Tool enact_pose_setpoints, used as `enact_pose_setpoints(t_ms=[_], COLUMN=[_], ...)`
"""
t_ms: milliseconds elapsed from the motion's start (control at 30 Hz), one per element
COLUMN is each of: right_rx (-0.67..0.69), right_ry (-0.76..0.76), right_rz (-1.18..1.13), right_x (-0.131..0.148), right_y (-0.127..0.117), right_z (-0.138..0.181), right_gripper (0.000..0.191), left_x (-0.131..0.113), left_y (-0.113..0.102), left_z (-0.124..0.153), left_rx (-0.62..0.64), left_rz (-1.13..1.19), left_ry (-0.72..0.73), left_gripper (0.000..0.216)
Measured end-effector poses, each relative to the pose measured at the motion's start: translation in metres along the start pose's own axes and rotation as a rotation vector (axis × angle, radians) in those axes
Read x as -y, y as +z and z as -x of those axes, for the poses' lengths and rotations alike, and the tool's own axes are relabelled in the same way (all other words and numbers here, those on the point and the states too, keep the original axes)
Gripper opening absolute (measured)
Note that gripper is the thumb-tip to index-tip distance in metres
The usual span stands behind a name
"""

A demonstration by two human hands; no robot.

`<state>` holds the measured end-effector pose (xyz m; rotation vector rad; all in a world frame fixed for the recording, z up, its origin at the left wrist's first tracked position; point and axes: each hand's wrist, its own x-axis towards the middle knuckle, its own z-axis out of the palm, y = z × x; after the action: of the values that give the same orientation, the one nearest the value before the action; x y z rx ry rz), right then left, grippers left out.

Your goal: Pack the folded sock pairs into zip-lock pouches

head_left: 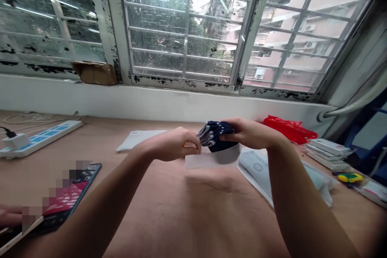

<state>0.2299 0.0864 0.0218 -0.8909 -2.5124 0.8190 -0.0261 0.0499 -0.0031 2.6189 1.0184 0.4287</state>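
Note:
Over the middle of the table I hold a bundle of folded navy and grey cloth point(215, 134), its layers stacked and pale-edged; they look like socks, though I cannot be sure. My right hand point(246, 131) grips it from the right, thumb in front and fingers behind. My left hand point(177, 144) is closed at its left side, fingertips at the bundle's grey edge and the end of a white translucent strip point(213, 159). That strip curves below the bundle towards my right hand. Whether the left fingers pinch the strip, the cloth or both is hard to tell.
A white packet point(137, 139) lies behind my left forearm, a plastic package point(256, 165) beside my right. Left stand a phone point(71, 193), part of another hand point(10, 215) and a power strip point(51, 137). Right are a red bag point(288, 129), stacked boxes point(328, 153) and a yellow-green tool point(350, 177).

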Motion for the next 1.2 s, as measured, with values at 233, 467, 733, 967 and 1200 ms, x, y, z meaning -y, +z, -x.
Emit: enact_pose_setpoints(t_ms=[233,467,733,967,1200], right_rx=[0.141,0.076,-0.157,-0.165,-0.202], right_ry=[0.073,0.111,-0.05,-0.109,-0.047], right_rz=[0.052,0.204,-0.095,-0.349,-0.43], right_x=[-0.002,0.001,-0.007,-0.019,-0.006], right_y=[-0.001,-0.001,0.008,0.015,0.026], right_z=[0.0,-0.004,-0.019,-0.03,-0.034], right_gripper=[0.032,0.027,0.028,0.025,0.026], left_x=[0.006,0.011,0.007,-0.002,-0.003], left_y=[0.008,0.008,0.008,0.009,0.007], left_z=[-0.003,-0.008,-0.015,-0.018,-0.017], left_rx=[-0.021,-0.297,-0.652,-0.736,-0.822], left_rz=[-0.094,0.128,0.424,0.636,0.603], left_ry=[-0.068,-0.26,-0.354,-0.413,-0.3], left_gripper=[0.017,0.031,0.032,0.039,0.027])
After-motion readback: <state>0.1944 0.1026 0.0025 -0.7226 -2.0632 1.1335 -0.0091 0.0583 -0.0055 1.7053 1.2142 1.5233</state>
